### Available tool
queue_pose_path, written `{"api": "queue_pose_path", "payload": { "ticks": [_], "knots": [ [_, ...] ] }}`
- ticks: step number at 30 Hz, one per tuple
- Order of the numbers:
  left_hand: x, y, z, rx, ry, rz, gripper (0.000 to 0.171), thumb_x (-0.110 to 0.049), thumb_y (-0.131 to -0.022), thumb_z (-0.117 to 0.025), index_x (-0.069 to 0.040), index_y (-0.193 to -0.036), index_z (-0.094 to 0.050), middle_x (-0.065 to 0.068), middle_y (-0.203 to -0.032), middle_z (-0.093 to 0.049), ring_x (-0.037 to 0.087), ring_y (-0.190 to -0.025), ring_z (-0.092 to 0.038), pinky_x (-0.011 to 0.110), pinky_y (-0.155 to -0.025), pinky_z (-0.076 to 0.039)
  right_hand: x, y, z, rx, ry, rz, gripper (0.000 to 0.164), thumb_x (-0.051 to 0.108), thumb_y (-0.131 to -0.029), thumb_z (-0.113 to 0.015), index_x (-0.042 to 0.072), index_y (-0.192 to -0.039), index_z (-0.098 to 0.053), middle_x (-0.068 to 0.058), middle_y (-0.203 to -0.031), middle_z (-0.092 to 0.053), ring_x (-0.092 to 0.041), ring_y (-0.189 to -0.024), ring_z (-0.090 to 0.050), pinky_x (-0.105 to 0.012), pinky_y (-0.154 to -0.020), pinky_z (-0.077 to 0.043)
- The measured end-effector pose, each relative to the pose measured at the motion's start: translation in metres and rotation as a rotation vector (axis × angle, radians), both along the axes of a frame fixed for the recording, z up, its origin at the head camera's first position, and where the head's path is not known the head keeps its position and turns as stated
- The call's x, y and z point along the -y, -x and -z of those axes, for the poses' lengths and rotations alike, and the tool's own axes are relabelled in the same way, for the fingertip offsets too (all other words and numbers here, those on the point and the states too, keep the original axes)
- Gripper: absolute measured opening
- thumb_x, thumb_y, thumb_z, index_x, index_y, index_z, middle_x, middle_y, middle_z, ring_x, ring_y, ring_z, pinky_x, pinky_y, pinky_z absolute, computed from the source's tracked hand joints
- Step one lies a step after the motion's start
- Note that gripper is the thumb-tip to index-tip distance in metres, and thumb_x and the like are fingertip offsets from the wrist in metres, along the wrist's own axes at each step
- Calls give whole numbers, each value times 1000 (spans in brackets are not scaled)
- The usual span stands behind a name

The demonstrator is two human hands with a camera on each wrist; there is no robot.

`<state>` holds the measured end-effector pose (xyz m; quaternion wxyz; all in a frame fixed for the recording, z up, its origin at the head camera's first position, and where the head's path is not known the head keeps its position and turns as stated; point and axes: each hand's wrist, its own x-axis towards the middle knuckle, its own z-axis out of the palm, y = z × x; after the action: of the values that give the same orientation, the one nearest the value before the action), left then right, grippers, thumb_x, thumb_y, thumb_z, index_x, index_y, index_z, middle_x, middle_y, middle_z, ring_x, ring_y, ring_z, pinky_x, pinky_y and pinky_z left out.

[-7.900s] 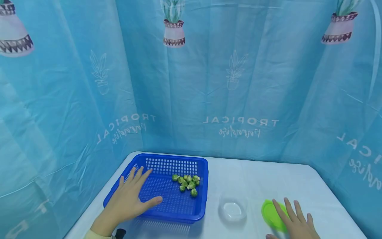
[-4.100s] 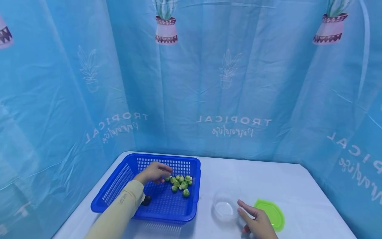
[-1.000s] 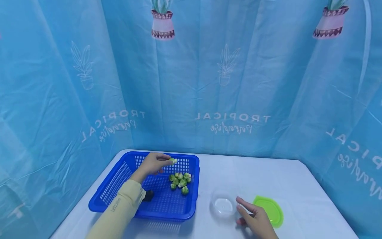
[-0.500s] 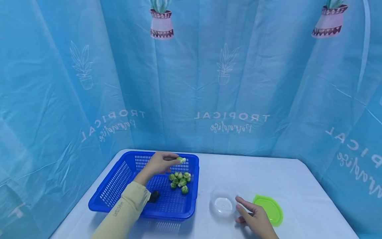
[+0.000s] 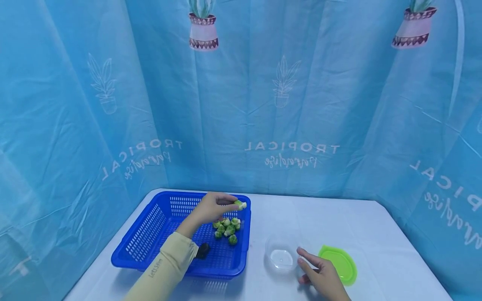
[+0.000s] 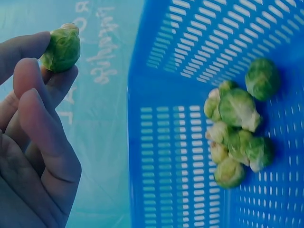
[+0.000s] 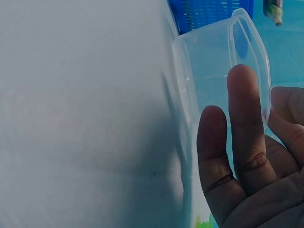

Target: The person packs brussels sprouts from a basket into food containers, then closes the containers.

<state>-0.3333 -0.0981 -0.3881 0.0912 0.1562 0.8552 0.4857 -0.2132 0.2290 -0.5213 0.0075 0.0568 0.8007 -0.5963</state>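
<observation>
My left hand [image 5: 212, 207] pinches a Brussels sprout [image 5: 241, 205] between thumb and fingertips, above the right rim of the blue basket [image 5: 244, 246]. In the left wrist view the sprout [image 6: 62, 49] sits at the fingertips, clear of the basket wall. Inside the basket lies a cluster of several Brussels sprouts [image 6: 239, 109]. My right hand [image 5: 324, 274] holds the rim of a clear plastic container [image 5: 281, 257], its thumb and a finger at the edge. The right wrist view shows other fingers along the container's outer wall [image 7: 209, 71].
A bright green lid [image 5: 340, 264] lies on the white table [image 5: 316, 217], partly behind the right hand. Blue printed curtains [image 5: 233, 104] enclose the table at the back and sides.
The left hand has picked up a sprout and carried it rightward over the basket toward its right rim. Earlier both hands were spread; the right hand has since moved to the container and stayed there.
</observation>
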Motion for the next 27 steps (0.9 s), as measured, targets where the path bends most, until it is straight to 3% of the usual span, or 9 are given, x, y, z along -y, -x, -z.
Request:
{"api": "queue_pose_path", "payload": {
  "ticks": [5, 13, 17, 27],
  "knots": [
    [-9, -4, -1, -13, -4, 30, 37, -47, -80, -71, -29, -112, -67, 2, -111, -70, 16, -53, -55, 30, -47, -47, 2, 1, -2, 14, -24, 16, 51, 40, -87, -65, 14, -131, -57, -8, -138, -53, -21, -61, -68, -21, -65, -54],
    [-20, -6, 5, -9, 6, 42, 35, -48, -80, -70, -29, -110, -68, -1, -107, -71, 17, -55, -57, 32, -48, -49, 1, -2, -3, 14, -47, 11, 51, 40, -87, -64, 16, -131, -57, -6, -137, -54, -21, -56, -66, -24, -45, -42],
    [-25, -9, 7, 4, 11, 40, 34, -49, -79, -71, -32, -108, -68, -4, -105, -71, 16, -59, -59, 31, -48, -49, 1, -3, -4, 8, -42, 2, 50, 38, -87, -64, 15, -131, -57, -6, -137, -55, -21, -53, -64, -24, -44, -42],
    [-43, -16, 8, 21, -28, 75, 31, -45, -80, -72, -30, -106, -69, 1, -101, -71, 18, -49, -54, 26, -44, -47, 0, -2, -3, 2, -59, 13, 49, 38, -87, -65, 15, -130, -58, -5, -134, -57, -20, -49, -60, -26, -45, -45]
  ]
}}
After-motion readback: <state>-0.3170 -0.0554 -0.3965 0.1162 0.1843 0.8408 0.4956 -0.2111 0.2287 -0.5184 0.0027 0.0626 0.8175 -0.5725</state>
